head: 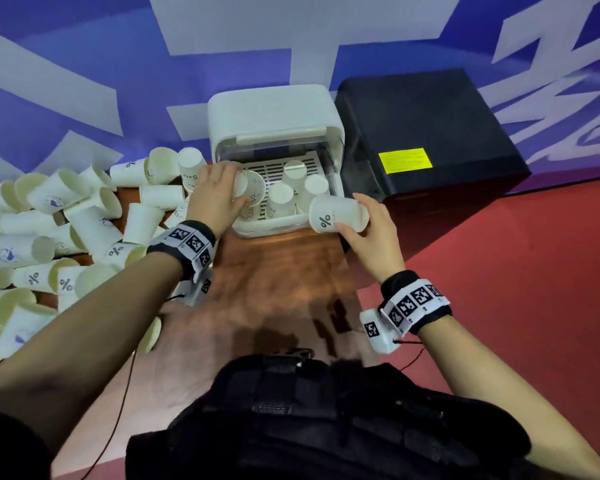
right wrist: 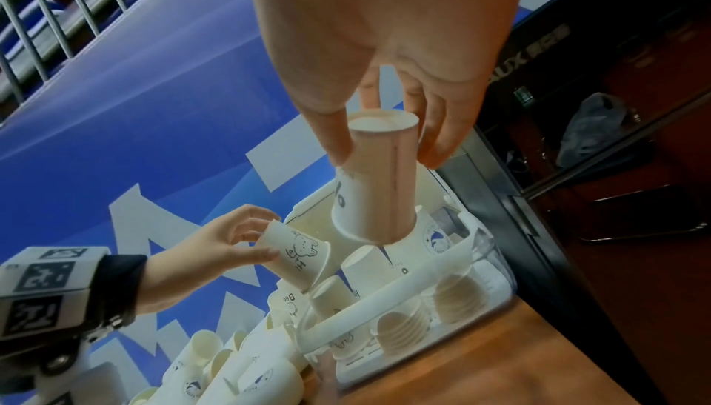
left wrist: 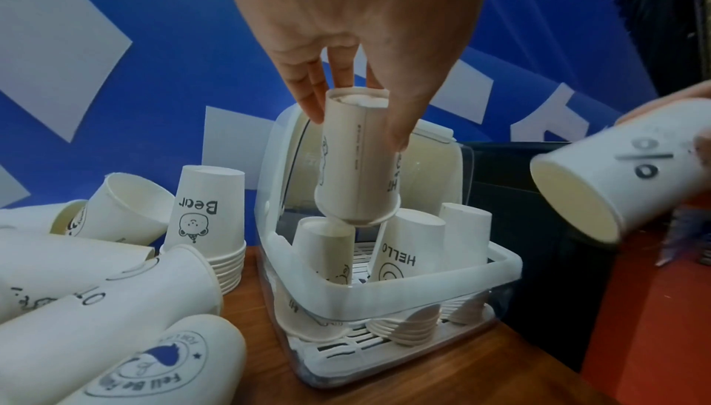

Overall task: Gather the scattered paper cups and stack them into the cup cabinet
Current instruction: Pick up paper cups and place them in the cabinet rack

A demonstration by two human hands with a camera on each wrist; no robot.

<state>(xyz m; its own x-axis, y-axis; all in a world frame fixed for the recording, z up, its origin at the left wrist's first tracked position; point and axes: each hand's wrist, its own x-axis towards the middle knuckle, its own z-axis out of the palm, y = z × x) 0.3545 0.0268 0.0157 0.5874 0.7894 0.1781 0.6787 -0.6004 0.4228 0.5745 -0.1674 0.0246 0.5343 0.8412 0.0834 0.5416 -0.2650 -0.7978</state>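
Left hand (head: 212, 188) is over the front-left corner of the cabinet (head: 274, 109), its grip pinching a bear cup (head: 248, 188) near its base, mouth down and tilted. In the left wrist view that cup's rim hangs just above the front-left stack (left wrist: 323, 247), touching or nearly so; I can't tell which.

Right hand (head: 368, 220) is at the cabinet's front-right corner, fingers and thumb wrapped round a "%" cup (head: 336, 214). It lies on its side in the head view, mouth toward the cabinet, above the front rim.

Inside the cabinet, several stacks of upside-down cups stand on the slatted tray (head: 278, 164); the "HELLO" stack (left wrist: 404, 241) sits just beside the front-left one. The lid is up.

To the left, the loose cups (head: 49, 237) sprawl across the table (head: 274, 282), most on their sides, some overlapping. One upright nested pile, the "Bear" stack (left wrist: 207, 223), stands just beside the cabinet's left wall.

A black box (head: 426, 133) with a yellow label sits against the cabinet's right side. Both wrists wear black bands with square markers.
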